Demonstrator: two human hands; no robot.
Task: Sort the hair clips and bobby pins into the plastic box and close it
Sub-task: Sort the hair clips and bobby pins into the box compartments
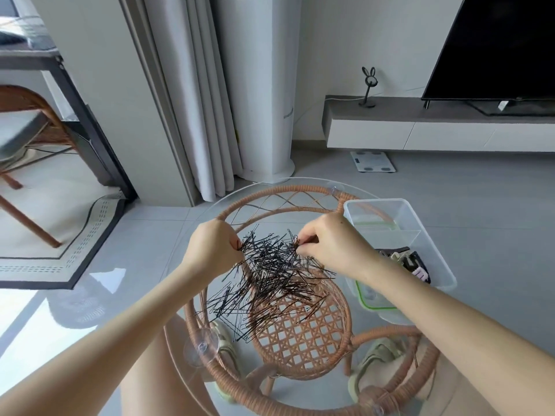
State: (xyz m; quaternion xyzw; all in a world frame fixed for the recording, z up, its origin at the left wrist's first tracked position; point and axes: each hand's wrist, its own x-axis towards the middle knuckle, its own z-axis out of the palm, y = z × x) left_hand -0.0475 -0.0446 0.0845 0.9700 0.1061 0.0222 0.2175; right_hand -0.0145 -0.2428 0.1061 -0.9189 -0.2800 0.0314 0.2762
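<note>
A big heap of black bobby pins [270, 277] lies spread on the round glass table top [192, 241]. My left hand [211, 246] pinches pins at the heap's left edge. My right hand [329, 243] pinches a few pins at the heap's far right edge. To the right stands the clear plastic box [420, 223], open, with a divider. Its near compartment holds several hair clips [405, 261], dark and pink. Its far compartment looks bare. The lid [372, 298] with a green seal lies under or beside the box's near end.
The glass top rests on a rattan frame [300, 334] with a woven lower shelf. My feet in pale sandals [375, 358] show through the glass. A rug [75, 250] lies at the left, a curtain [210, 115] behind, a TV bench [435, 124] at the far right.
</note>
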